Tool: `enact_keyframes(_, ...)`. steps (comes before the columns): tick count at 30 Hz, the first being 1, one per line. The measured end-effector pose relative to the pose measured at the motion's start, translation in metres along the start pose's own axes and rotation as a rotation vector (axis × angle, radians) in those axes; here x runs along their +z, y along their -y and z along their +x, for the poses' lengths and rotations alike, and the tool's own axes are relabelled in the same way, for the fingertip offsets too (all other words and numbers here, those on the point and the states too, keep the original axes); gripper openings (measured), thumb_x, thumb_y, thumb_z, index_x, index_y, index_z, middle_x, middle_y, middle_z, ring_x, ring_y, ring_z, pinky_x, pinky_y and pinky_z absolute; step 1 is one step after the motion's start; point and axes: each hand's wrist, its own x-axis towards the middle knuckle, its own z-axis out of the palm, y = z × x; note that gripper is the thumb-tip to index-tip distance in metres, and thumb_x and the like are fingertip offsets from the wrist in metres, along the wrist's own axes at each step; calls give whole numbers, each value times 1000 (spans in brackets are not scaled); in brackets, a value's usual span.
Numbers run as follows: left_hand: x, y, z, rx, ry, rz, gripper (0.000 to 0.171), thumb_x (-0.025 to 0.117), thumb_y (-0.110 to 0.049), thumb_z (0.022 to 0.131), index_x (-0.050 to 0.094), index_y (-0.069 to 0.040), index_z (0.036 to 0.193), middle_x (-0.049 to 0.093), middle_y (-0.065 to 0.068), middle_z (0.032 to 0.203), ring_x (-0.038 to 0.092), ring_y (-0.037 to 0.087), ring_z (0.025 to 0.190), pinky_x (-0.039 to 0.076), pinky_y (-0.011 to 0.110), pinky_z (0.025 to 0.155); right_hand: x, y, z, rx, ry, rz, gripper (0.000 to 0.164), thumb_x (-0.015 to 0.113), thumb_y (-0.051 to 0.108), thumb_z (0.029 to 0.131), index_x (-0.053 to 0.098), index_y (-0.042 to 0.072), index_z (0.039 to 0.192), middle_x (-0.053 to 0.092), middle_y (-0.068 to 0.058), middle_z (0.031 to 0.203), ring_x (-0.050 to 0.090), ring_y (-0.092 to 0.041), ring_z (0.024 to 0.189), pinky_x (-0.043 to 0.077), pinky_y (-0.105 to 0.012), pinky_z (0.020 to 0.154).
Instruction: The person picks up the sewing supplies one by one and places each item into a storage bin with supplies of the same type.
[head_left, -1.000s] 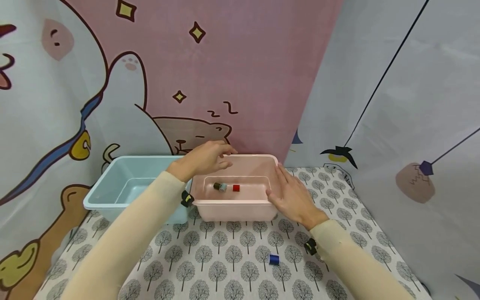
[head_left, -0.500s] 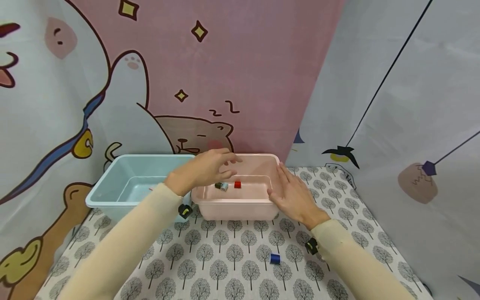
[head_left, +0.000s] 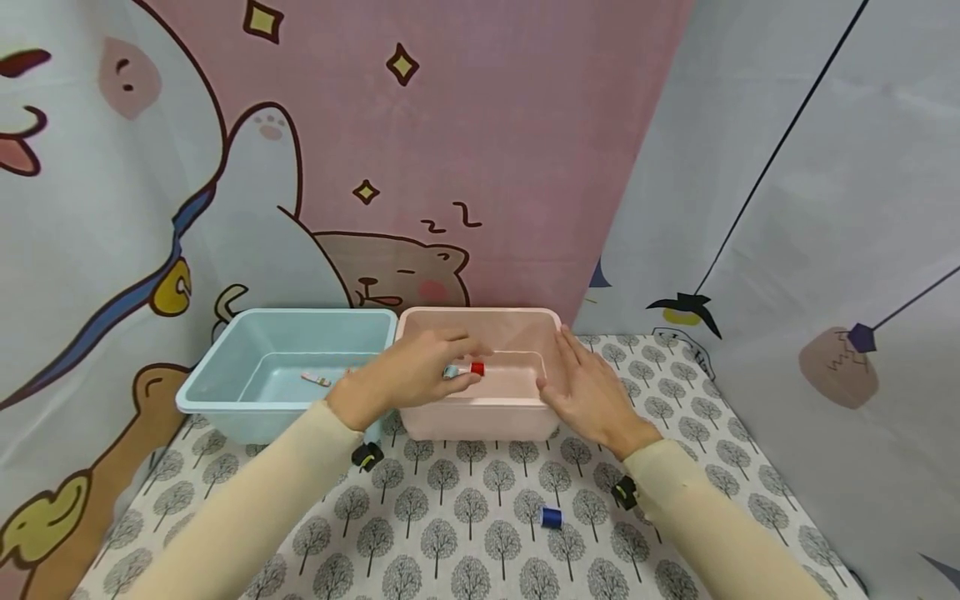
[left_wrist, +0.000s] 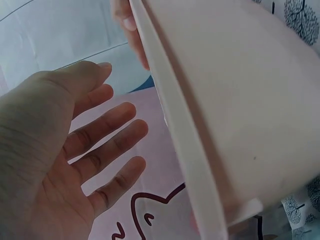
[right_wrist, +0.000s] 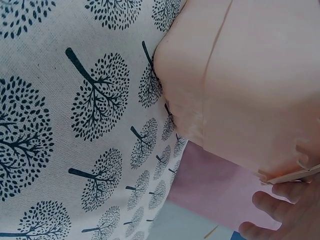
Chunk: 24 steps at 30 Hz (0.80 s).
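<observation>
My left hand [head_left: 423, 367] reaches over the left part of the pink basin [head_left: 480, 407], fingers spread and slightly bent, with nothing in its grasp in the left wrist view. Close to its fingertips, a red thread spool [head_left: 477, 367] and a pale blue spool [head_left: 451, 372] lie on the basin floor. My right hand [head_left: 596, 400] rests against the basin's right rim, fingers fairly straight along the outside and thumb over the front right corner. In the right wrist view its fingers [right_wrist: 272, 206] lie beside the rim. A dark blue spool [head_left: 551, 517] lies on the tablecloth in front.
A light blue basin [head_left: 255, 407] stands directly left of the pink one, with a small pale patterned object [head_left: 316, 379] inside, its kind unclear. The tree-print tablecloth [head_left: 465, 542] covers the table. A cartoon-print curtain [head_left: 525, 167] hangs close behind.
My left hand has lowered into the pink basin, now hiding the dark spool beside the pale blue one. The small object in the light blue basin has come into view. My right hand stays put.
</observation>
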Motion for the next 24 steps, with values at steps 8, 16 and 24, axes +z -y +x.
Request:
enact_keyframes(8, 12, -13, -13, 33, -4, -5, 43, 81, -31, 111, 76, -13, 150, 81, 6, 135, 83, 22, 113, 71, 40, 105, 1, -1, -1, -7, -7, -4, 98, 54, 57, 114, 19, 0, 185, 17, -20, 196, 37, -54, 174, 30, -73, 144)
enact_keyframes(16, 23, -26, -24, 135, -89, 57, 39, 83, -34, 110, 79, -18, 146, 81, 3, 133, 82, 18, 110, 71, 35, 103, 2, 0, 0, -9, -9, -9, 98, 54, 57, 113, 19, 1, 185, 18, -20, 196, 38, -55, 173, 31, -73, 143)
enact_keyframes(24, 31, -46, -35, 168, -96, 94, 41, 85, -37, 109, 79, -20, 145, 82, 0, 138, 81, 18, 121, 70, 35, 108, 2, -1, 1, -10, -10, -19, 97, 56, 55, 113, 19, 0, 185, 19, -21, 195, 39, -55, 172, 33, -74, 142)
